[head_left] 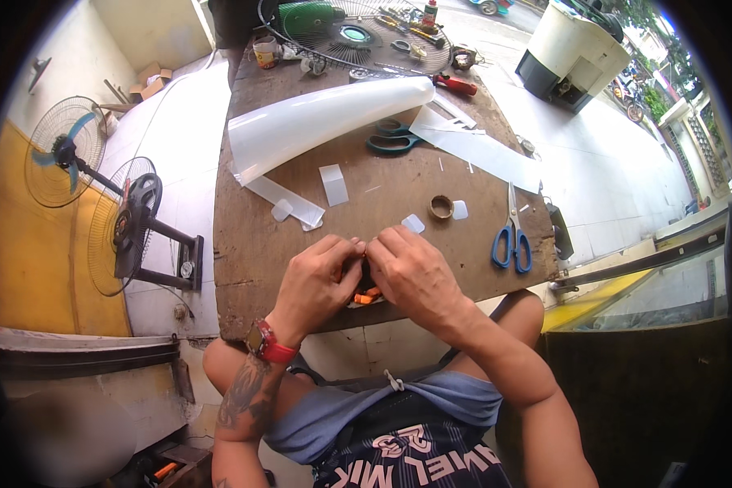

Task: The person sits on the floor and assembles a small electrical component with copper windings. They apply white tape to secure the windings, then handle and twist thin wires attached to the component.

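My left hand and my right hand meet at the near edge of the wooden table, fingers pinched together. A small dark thing with orange parts shows between and below them; the fingers hide most of it, so its kind is unclear. Just beyond my right fingertips lies a small rounded piece of translucent plastic sheet. A brown ring rests farther right, with a similar cut piece touching or close to it. Blue-handled scissors lie near the right edge, blades pointing away.
A curled white plastic sheet spans the table's far half, beside teal-handled scissors and a flat sheet offcut. A rectangular piece and a strip lie left. A fan grille with tools sits behind; stand fans stand left.
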Available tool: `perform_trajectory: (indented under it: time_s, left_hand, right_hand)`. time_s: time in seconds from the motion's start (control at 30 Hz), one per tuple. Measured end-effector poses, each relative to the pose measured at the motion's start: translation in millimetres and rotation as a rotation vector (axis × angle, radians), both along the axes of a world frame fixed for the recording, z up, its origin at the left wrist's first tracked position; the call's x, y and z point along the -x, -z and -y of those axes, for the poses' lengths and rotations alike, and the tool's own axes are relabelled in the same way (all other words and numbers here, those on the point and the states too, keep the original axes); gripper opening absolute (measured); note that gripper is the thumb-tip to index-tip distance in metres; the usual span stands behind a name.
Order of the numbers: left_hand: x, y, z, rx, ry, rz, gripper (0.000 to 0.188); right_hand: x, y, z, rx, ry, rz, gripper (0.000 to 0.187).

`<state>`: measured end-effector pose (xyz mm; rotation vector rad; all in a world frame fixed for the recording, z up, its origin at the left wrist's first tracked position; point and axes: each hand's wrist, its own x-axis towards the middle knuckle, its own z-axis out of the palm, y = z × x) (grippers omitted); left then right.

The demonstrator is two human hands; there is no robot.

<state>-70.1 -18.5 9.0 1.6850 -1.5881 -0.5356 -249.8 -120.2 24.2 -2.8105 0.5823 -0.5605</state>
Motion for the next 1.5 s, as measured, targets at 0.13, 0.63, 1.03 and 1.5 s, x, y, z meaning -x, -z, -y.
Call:
perform_trajectory:
  time_s: [0.13,0.63,1.03,1.5]
  left_hand:
    - [-5.6,-5.5,-13.9,0.097,0.076,-0.158,0.03]
    - [-3.7,18.6,-40.2,0.121,0.247,-0.055,0.031]
    - [8.8,-3.3,-46.4,-0.005,0.081,0.056,0.048]
    - [-11.2,16.1,-20.2,0.049,0.28,-0.202,0.031]
  right_hand:
    - [30.6,-5.9,-10.1,-0.341,0.074,0.264,0.035]
    - [50.9,6.9,-16.3,-0.594,-0.134,0.042,0.024]
    - [49.8,0.4,-15.6,-0.592,-0.003,-0.054,0.038]
    - [33.8,6.5,11.9,-0.426,-0.21,0.059,0.027]
